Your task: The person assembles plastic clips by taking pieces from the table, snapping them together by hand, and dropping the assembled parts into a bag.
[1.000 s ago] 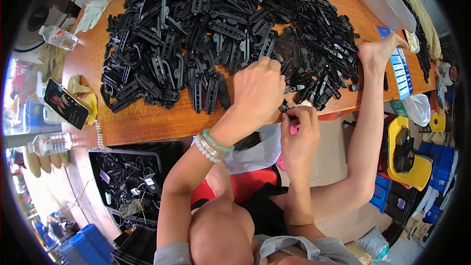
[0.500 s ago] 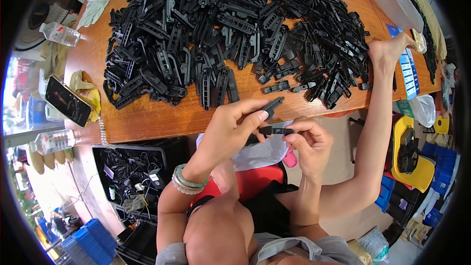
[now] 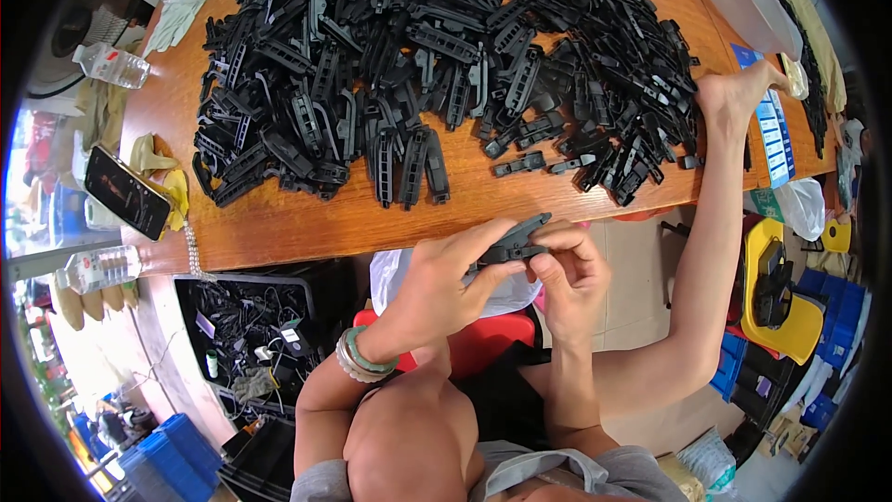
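Note:
Just off the table's front edge, my left hand (image 3: 446,281) grips a long black plastic part (image 3: 522,231) between thumb and fingers. My right hand (image 3: 574,281) is closed, its thumb and fingertips pinching the right end of a smaller black plastic clip (image 3: 517,255). The two pieces meet at the fingertips; whether they are joined cannot be seen. Beyond my hands, a large pile of long ribbed black plastic parts (image 3: 381,37) covers the wooden table (image 3: 316,232). Smaller black clips (image 3: 632,84) are heaped at its right side, and a few lie loose at the front.
A bare foot (image 3: 729,98) rests on the table at the right, its leg reaching down beside my right arm. At the left are a phone (image 3: 128,191) and plastic bottles (image 3: 100,268). Below stands a black bin (image 3: 260,316) of parts; a yellow chair (image 3: 785,316) is at the right.
My hands have come together, bringing the clip up against the long part. The right hand has shifted a little left. The pile looks the same.

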The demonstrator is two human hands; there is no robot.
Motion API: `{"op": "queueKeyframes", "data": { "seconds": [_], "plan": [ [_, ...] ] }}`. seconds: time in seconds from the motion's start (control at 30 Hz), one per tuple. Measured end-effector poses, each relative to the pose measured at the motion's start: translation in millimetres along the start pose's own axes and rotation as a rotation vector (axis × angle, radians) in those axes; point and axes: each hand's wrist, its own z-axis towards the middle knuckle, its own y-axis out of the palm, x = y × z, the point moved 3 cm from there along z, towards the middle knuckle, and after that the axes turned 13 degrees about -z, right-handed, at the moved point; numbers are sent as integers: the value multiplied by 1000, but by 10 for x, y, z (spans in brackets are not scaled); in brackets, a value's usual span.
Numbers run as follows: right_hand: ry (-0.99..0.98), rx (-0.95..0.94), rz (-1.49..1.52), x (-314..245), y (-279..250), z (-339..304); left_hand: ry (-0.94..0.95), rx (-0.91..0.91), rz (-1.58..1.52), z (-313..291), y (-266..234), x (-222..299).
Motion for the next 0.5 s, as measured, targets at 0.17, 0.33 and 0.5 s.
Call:
{"op": "queueKeyframes", "data": {
  "seconds": [0.17,0.33,0.5],
  "plan": [
    [-29,-118,-113,-41,-89,64,-130,-134,-9,-6,-1,119],
    [-77,-94,-176,-30,-136,24,-84,-136,-23,3,73,144],
    [-35,-4,-143,29,-140,-8,-86,-104,2,-19,100,147]
  ]
}}
